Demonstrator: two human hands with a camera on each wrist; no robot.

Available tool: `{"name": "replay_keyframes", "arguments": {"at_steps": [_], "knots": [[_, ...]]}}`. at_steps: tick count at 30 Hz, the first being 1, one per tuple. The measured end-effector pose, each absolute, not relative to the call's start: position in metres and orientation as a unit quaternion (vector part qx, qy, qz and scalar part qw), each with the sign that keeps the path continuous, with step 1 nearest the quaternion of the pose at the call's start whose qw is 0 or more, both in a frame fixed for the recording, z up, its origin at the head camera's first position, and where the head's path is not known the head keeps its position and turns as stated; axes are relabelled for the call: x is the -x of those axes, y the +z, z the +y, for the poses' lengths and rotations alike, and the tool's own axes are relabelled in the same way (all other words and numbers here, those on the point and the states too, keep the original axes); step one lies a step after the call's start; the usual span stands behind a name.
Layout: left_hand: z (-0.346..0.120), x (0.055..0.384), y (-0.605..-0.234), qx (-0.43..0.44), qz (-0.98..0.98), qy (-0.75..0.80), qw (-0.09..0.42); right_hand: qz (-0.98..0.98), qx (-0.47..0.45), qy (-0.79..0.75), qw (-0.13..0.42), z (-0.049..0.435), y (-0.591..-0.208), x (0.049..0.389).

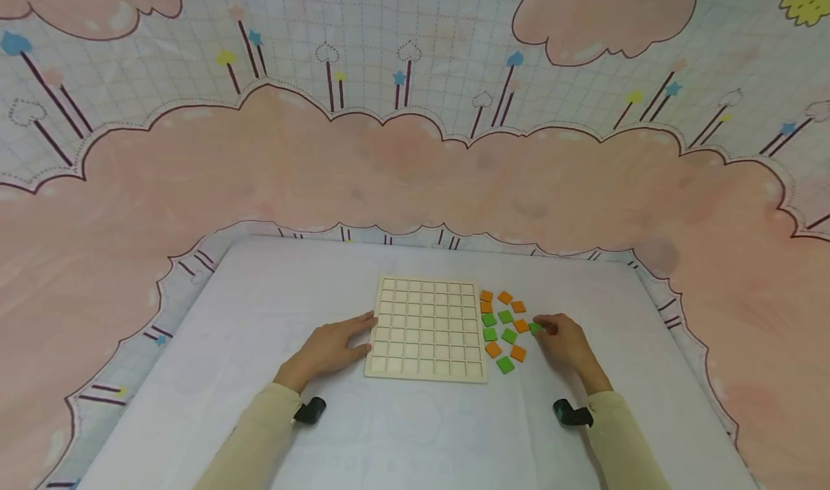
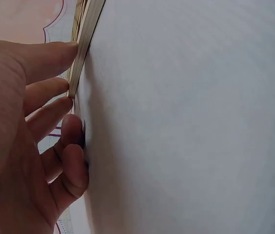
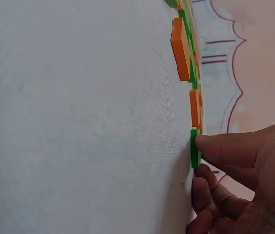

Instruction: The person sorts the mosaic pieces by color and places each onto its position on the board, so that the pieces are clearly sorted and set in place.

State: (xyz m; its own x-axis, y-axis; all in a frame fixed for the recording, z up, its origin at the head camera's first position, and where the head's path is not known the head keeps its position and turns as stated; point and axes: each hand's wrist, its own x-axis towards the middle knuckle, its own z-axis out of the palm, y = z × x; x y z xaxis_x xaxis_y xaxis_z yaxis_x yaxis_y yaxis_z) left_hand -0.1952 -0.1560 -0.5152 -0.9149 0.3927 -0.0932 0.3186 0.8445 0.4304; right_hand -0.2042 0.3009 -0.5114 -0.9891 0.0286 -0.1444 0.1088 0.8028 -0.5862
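A pale wooden board (image 1: 424,331) with a grid of square recesses lies flat on the table. My left hand (image 1: 333,344) rests at its left edge, thumb and fingertips against the side of the frame; the left wrist view shows the thumb (image 2: 54,57) on that wooden edge. To the right of the board, my right hand (image 1: 565,342) pinches a small green square tile (image 1: 534,328) at the outer end of a group of tiles. Close up, the same green tile (image 3: 195,148) stays low at the table surface under the thumb, while the other fingers curl below it.
Several loose orange tiles (image 1: 518,354) and green tiles (image 1: 505,364) are scattered along the board's right side, a few right by its edge. White cloth (image 1: 402,432) covers the table. A patterned cloth backdrop (image 1: 415,180) rises behind. Each wrist carries a black camera (image 1: 573,413).
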Motion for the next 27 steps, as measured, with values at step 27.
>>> {"name": "replay_keyframes", "arguments": {"at_steps": [27], "knots": [[-0.1532, 0.1898, -0.5123, -0.200, 0.957, 0.193, 0.078, 0.942, -0.028, -0.335, 0.009, 0.3070, -0.5091, 0.1993]]}}
